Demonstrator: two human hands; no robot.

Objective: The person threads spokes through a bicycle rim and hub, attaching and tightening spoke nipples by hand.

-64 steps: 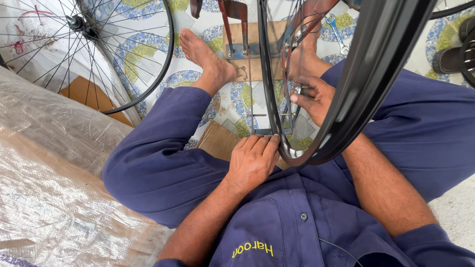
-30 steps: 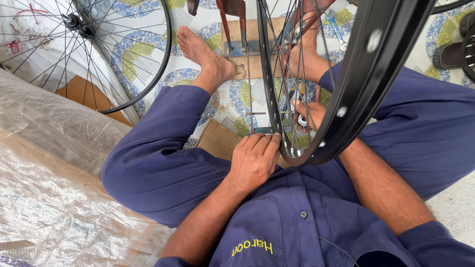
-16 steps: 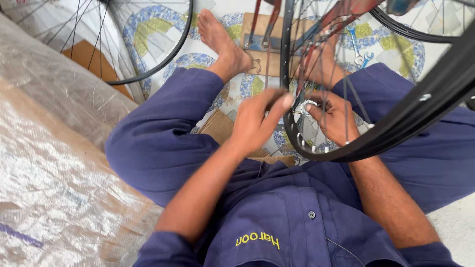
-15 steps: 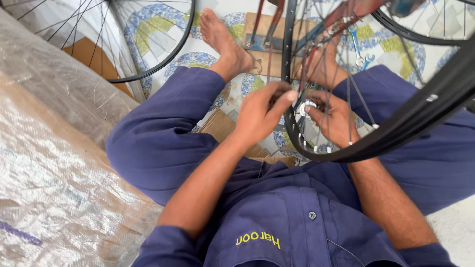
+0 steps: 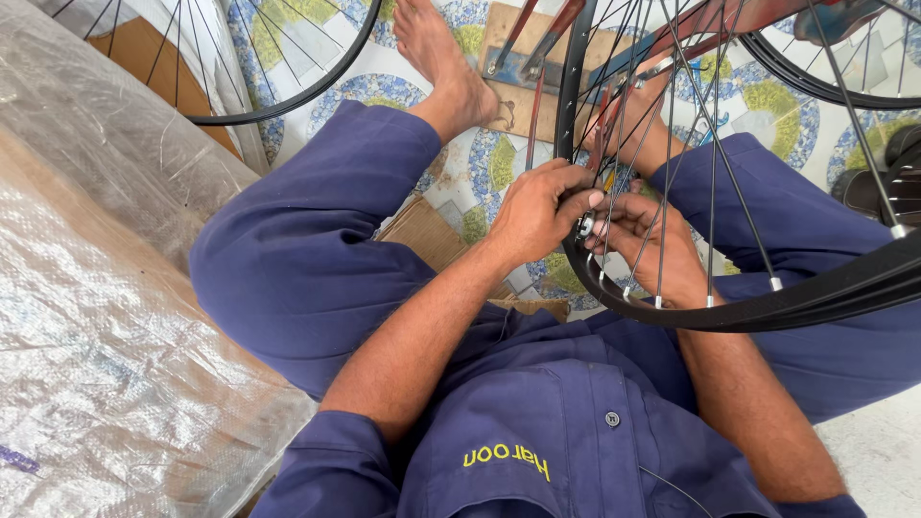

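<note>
Head view: your left hand pinched a small silver fitting at the rim, at 12 o'clock from your chest. Your right hand gripped the spokes behind, steadying them. Your knees hemmed the wheel at 9 and 3 o'clock.

A patterned tile floor carries a wooden board and flattened cardboard.

A second spoked wheel leans by plastic-wrapped bundles over a patterned floor mat.
</note>
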